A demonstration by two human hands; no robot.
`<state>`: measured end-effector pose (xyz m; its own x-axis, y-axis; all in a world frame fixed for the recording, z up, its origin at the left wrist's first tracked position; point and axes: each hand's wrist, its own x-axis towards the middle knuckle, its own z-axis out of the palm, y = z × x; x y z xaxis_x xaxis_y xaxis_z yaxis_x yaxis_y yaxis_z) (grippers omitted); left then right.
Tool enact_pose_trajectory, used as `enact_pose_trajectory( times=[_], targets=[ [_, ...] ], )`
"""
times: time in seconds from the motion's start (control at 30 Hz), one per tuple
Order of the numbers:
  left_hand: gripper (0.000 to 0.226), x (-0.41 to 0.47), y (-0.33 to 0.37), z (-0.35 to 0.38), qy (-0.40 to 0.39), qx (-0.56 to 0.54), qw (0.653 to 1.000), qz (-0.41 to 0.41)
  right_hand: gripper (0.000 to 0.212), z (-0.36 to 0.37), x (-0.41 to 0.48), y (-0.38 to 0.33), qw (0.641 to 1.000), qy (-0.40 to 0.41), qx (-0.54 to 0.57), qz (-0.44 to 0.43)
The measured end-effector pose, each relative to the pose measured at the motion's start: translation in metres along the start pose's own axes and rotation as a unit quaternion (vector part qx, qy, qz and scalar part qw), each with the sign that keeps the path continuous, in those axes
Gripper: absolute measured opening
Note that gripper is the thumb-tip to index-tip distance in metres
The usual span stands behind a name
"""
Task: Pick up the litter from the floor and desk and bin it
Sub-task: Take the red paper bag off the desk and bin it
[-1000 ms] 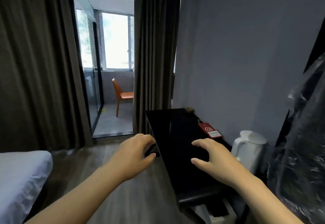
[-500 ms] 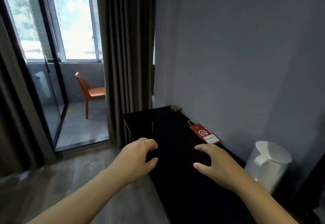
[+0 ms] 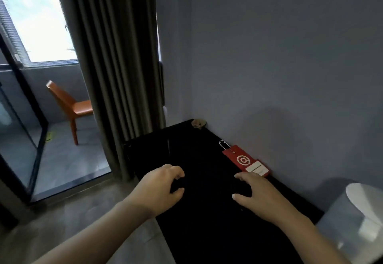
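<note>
Over the table (image 3: 196,232), left hand (image 3: 159,189) and right hand (image 3: 259,195) loosely curled, empty, crumpled litter (image 3: 199,123) at twelve o'clock

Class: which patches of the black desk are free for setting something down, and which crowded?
Bare: the desk from the curtain to the crumpled paper and red tag, beyond the left hand and right hand. Crowded: along the wall, with paper, tag and white kettle.
</note>
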<state>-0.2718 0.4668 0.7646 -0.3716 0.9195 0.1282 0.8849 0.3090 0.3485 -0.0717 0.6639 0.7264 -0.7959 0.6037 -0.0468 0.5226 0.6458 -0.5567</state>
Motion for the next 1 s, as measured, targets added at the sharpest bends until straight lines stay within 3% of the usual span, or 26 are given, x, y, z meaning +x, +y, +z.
enact_pose_trajectory(
  times=[0.43, 0.73, 1.0],
  targets=[
    [0.033, 0.179, -0.159, 0.008, -0.122, -0.058, 0.986, 0.1, 0.066, 0.051, 0.15, -0.002, 0.982, 0.029, 0.011, 0.185],
    [0.038, 0.268, -0.186, 0.037, -0.229, -0.044, 0.962, 0.145, 0.07, 0.075, 0.206, 0.013, 0.951, 0.029, 0.004, 0.309],
    [0.036, 0.375, -0.217, 0.08, -0.217, -0.02, 0.966, 0.138, 0.064, 0.085, 0.307, 0.07, 0.939, 0.019, 0.004, 0.344]
  ],
)
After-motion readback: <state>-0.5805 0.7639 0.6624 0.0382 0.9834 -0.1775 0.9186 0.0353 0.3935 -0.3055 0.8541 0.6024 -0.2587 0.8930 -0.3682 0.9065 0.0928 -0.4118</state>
